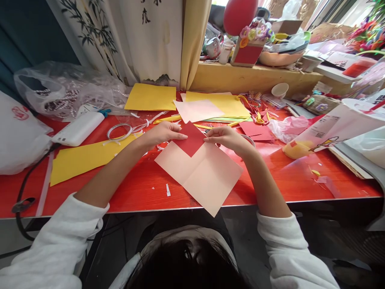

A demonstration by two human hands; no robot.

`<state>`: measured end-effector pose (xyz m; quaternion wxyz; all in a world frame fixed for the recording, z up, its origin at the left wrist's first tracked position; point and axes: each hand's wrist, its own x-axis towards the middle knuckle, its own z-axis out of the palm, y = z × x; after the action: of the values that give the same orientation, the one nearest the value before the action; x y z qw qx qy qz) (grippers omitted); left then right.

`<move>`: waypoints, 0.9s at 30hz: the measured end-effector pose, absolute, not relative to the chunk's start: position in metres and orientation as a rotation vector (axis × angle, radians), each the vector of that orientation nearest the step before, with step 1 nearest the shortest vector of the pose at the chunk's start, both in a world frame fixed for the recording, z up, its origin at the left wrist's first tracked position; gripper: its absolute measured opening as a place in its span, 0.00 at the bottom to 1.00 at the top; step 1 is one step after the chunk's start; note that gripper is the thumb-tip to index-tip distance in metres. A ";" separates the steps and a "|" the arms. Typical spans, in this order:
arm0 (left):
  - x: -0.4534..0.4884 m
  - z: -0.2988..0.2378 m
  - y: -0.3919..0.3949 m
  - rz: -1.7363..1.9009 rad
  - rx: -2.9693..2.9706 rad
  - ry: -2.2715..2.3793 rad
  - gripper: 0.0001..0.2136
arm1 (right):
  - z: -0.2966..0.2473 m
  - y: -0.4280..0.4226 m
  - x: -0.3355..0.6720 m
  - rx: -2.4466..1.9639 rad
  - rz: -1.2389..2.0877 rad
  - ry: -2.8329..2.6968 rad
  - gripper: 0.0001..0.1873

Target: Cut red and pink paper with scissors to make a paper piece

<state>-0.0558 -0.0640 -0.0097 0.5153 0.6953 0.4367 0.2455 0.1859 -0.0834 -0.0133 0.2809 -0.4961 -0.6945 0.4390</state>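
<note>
A square sheet of paper, pale pink on its upper face, lies turned like a diamond on the red table. Its far corner is folded toward the middle and shows a red underside. My left hand pinches the left edge of that red flap with closed fingers. My right hand pinches the right edge in the same way. The near corner of the sheet juts past the table's front edge.
Yellow sheets lie at left and at the back. A white power bank, a tape roll and plastic bags sit at left. Paper scraps, a pink bag and craft clutter fill the right.
</note>
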 end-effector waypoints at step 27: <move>-0.060 -0.024 -0.048 0.876 1.616 1.038 0.13 | -0.021 -0.082 0.183 -1.299 1.235 -1.724 0.20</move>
<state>-0.0596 -0.0476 -0.0241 0.4927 0.6662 0.4279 0.3610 0.1825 -0.0823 -0.0210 0.3216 -0.4946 -0.6563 0.4703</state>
